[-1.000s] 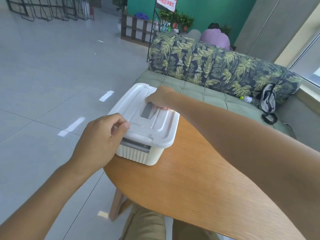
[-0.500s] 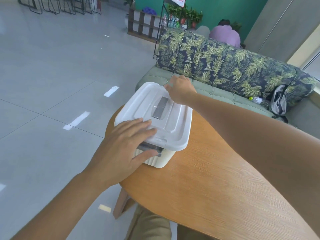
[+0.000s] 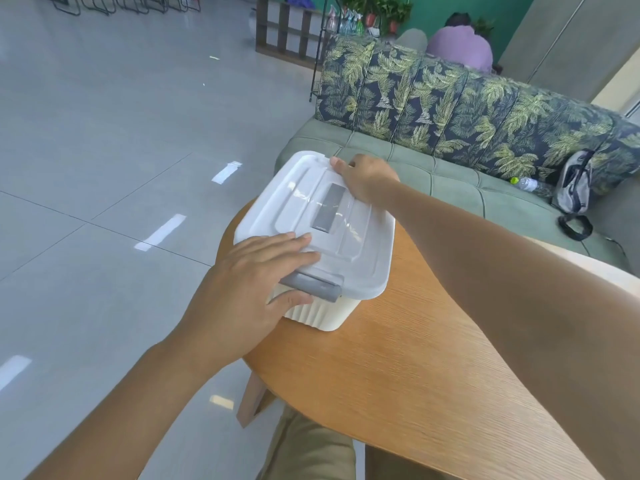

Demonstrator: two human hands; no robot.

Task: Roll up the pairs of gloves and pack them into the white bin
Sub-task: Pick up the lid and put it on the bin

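The white bin [image 3: 325, 315] stands at the left edge of the round wooden table [image 3: 415, 393] with its translucent white lid [image 3: 311, 216] on. My left hand [image 3: 249, 289] clasps the near end: the fingers lie flat on the lid and the thumb sits under the grey latch [image 3: 311, 287]. Over the lid's far edge my right hand [image 3: 367, 178] curls its fingers, with the arm stretched across the table. No gloves are in view, and the lid hides the inside of the bin.
A green sofa [image 3: 450, 168] with leaf-print cushions stands just behind the table, carrying a water bottle [image 3: 526, 184] and a grey bag [image 3: 575, 185]. Beyond it a person in purple [image 3: 460, 50] sits. Tiled floor lies to the left. My khaki trousers [image 3: 311, 452] show under the table.
My right hand has gone from the middle of the lid to its far edge. My left hand has moved from the bin's near corner onto the lid and latch.
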